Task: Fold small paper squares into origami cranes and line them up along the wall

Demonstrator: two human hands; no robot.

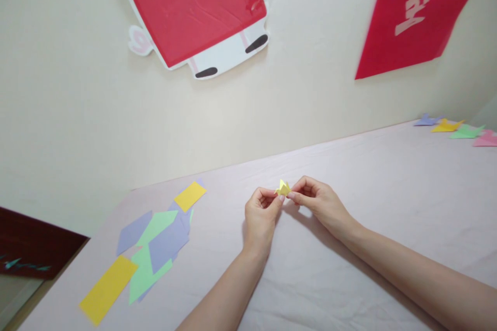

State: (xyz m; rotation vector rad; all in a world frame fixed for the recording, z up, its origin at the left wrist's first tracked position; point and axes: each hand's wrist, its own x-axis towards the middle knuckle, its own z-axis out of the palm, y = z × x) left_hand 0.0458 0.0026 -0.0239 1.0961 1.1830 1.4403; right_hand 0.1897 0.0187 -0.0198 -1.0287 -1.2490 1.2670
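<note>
A small yellow origami crane (283, 187) is held up between my two hands, a little above the cloth-covered table. My left hand (263, 212) pinches its left side between thumb and fingers. On the other side, my right hand (318, 200) grips the crane's right end with thumb and forefinger. A pointed body and small side tips show, while its lower part is partly hidden by my fingertips.
Loose sheets of purple paper (169, 242), green paper (142, 276) and yellow paper (108, 289) overlap at left. Several folded paper cranes, including a green one (467, 132), line the far right by the wall (310, 98). The table (388, 191) has a pale, wrinkled cloth.
</note>
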